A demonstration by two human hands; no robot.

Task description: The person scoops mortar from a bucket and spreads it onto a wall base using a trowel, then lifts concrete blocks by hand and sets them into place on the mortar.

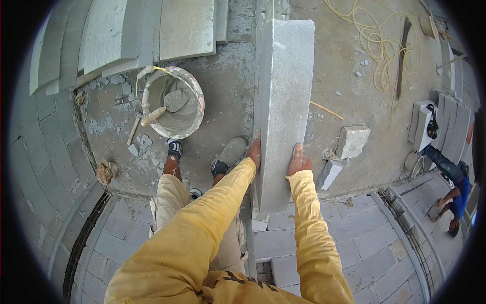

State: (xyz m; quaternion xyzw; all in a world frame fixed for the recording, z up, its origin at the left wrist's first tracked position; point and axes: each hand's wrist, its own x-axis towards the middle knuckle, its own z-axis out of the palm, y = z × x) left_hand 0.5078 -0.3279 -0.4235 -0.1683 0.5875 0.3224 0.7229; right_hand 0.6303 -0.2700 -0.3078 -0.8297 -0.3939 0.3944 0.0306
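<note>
A long grey concrete block stands on edge on a narrow wall, stretching away from me. My left hand presses against its left side, fingers pointing forward and partly hidden by the yellow sleeve. Opposite it, my right hand grips the right side near the block's close end, with the thumb side showing along the upper edge. Between them the two hands hold the block from both sides. To the left of the wall sits a round bucket of grey mortar, with a wooden-handled trowel lying in it.
Large grey slabs lean at the upper left. A hammer lies by the bucket. Right of the wall are a broken block piece, a thin stick and a coiled yellow hose. A person in blue bends down at the far right.
</note>
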